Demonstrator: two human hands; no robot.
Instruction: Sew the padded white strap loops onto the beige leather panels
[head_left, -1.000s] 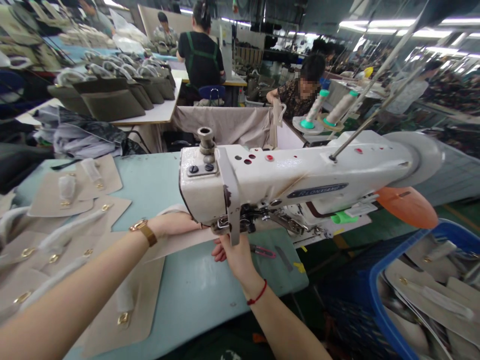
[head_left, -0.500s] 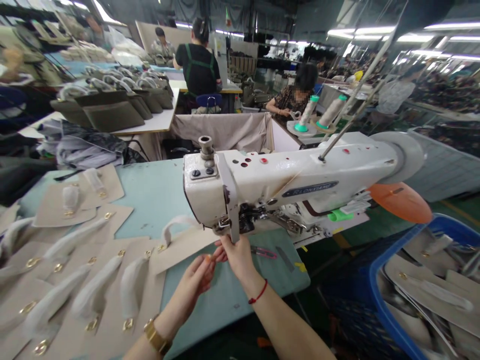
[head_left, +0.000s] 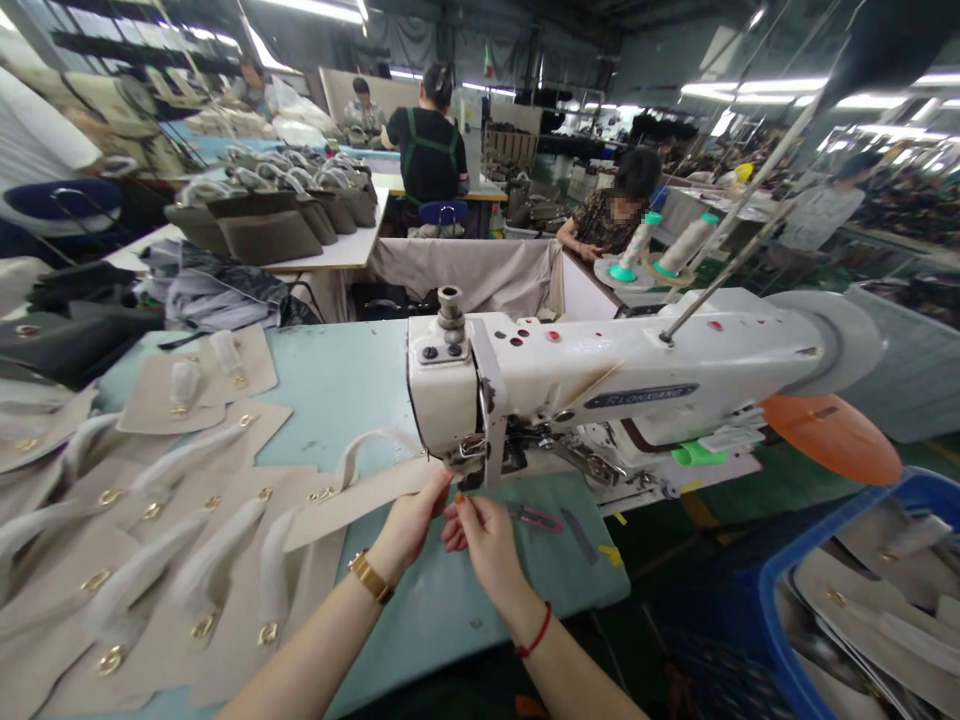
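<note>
A white industrial sewing machine point(head_left: 600, 375) stands on a light blue table point(head_left: 352, 375). A beige bag panel point(head_left: 352, 500) with a pale handle lies under the machine's needle end. My left hand point(head_left: 409, 525), with a gold watch on the wrist, pinches the panel's near edge just below the presser foot. My right hand point(head_left: 480, 530), with a red cord on the wrist, sits beside it, fingertips closed up at the needle area; what they pinch is too small to make out.
Several beige panels point(head_left: 150, 560) with handles and gold rings are spread over the table's left. Small snips point(head_left: 536, 517) lie right of my hands. A blue bin point(head_left: 780, 600) with panels stands at lower right. Other people work at tables behind, beside olive bags point(head_left: 266, 225).
My left hand drew back from behind the machine head and came to the panel's near edge beside my right hand. The camera shifted, so the machine sits further right.
</note>
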